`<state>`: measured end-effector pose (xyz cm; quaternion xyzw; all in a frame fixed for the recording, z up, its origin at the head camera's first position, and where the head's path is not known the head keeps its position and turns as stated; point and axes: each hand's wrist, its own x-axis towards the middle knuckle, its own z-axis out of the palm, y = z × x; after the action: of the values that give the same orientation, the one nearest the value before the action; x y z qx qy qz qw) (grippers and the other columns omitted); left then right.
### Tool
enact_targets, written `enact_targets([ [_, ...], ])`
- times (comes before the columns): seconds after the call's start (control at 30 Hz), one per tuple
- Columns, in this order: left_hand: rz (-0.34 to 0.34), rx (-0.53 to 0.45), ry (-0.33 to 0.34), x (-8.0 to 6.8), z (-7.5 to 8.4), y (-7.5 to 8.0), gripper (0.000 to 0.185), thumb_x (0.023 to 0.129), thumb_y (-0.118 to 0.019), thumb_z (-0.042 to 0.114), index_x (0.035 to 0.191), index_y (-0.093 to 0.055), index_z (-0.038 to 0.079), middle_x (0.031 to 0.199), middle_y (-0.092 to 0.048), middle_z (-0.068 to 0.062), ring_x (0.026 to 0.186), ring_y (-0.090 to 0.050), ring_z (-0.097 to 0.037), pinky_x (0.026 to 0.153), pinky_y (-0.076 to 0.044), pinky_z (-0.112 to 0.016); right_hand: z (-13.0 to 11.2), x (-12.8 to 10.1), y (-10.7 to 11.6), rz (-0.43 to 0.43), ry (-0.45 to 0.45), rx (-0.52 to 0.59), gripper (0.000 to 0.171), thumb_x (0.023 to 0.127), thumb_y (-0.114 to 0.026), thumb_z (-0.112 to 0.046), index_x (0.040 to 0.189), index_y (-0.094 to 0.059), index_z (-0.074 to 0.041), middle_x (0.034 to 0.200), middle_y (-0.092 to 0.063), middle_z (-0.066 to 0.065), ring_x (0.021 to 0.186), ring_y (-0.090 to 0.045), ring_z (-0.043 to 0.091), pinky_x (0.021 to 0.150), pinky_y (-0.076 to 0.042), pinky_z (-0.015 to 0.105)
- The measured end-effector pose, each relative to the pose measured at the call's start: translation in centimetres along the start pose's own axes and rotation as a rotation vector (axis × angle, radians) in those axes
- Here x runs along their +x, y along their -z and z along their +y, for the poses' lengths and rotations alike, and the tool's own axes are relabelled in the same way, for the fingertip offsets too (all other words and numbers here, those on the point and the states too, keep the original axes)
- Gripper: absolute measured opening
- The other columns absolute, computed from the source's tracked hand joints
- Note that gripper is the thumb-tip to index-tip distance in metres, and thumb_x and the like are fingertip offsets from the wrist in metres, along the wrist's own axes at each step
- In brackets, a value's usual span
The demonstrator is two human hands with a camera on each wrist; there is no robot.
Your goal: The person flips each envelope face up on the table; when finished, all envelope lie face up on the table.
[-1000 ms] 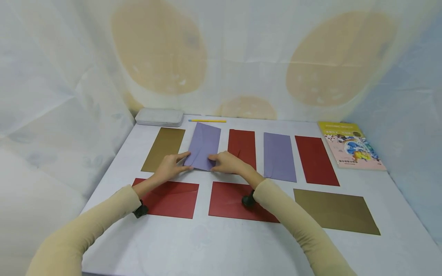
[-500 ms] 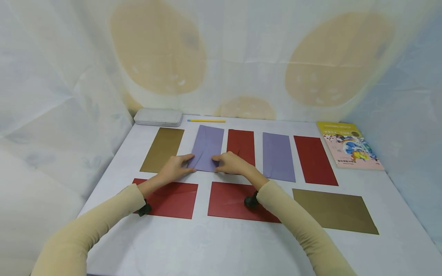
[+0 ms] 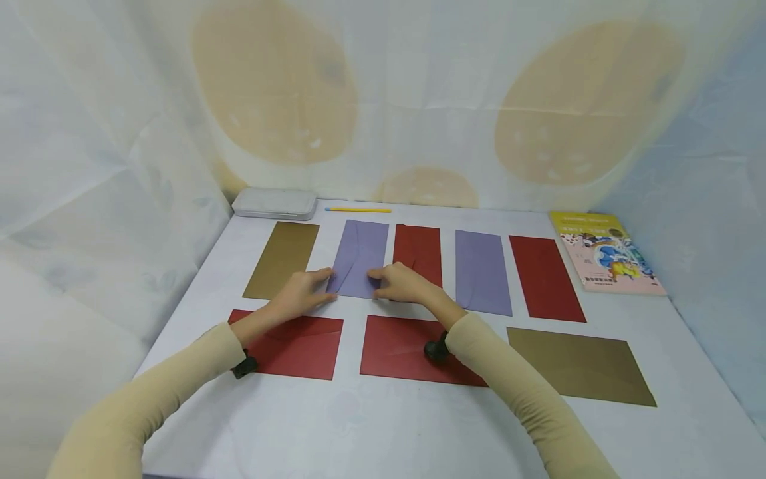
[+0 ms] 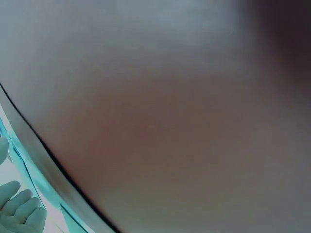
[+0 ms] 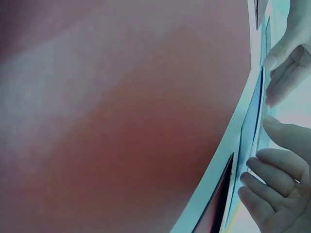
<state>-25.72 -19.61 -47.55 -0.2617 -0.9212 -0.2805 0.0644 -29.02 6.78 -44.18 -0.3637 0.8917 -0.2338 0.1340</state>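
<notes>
A purple envelope (image 3: 359, 256) lies flat in the back row, second from the left. My left hand (image 3: 299, 293) is at its lower left corner, thumb and forefinger spread apart at the edge. At the lower right side, my right hand (image 3: 401, 283) touches it with its fingertips. In the right wrist view the right hand (image 5: 282, 184) has loosely bent fingers, with the thumb apart from them; the left hand (image 5: 291, 53) shows above it. The left wrist view is mostly blocked by a blurred surface, with some fingers (image 4: 22, 206) in the lower left corner.
Gold (image 3: 282, 259), red (image 3: 419, 253) and second purple (image 3: 483, 273) envelopes flank it, with another red envelope (image 3: 547, 279) farther right. Two red envelopes (image 3: 311, 346) and a gold one (image 3: 583, 366) form the front row. A pale case (image 3: 275, 203), pencil (image 3: 359, 209) and book (image 3: 607, 253) lie behind.
The purple envelope, tilted and farther left at first, has shifted right and straightened until flat. Both hands moved slightly right with it; the left hand then drew back a little.
</notes>
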Motion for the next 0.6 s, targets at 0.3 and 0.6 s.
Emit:
enact_targets([
  [0.3, -0.032, -0.023, 0.033, -2.2, -1.6, 2.7, 0.062, 0.080, -0.081, 0.024, 0.130, -0.058, -0.003, 0.129, -0.059, -0.019, 0.111, -0.060, -0.033, 0.094, -0.046, -0.048, -0.8, 0.6, 0.0, 0.005, 0.001, 0.049, 0.051, 0.089, -0.070, -0.014, 0.135, -0.054, 0.001, 0.130, -0.059, 0.015, 0.067, -0.056, 0.011, 0.061, -0.047, 0.020],
  [0.6, -0.023, -0.049, 0.101, -4.8, -3.5, 5.5, 0.070, 0.079, -0.081, 0.032, 0.138, -0.053, 0.004, 0.137, -0.053, -0.016, 0.127, -0.049, -0.034, 0.101, -0.039, -0.052, -2.4, 2.1, -0.7, 0.055, 0.080, 0.120, 0.050, 0.091, -0.067, -0.013, 0.137, -0.051, 0.002, 0.063, -0.060, 0.002, 0.049, -0.040, 0.010, 0.051, -0.037, 0.020],
])
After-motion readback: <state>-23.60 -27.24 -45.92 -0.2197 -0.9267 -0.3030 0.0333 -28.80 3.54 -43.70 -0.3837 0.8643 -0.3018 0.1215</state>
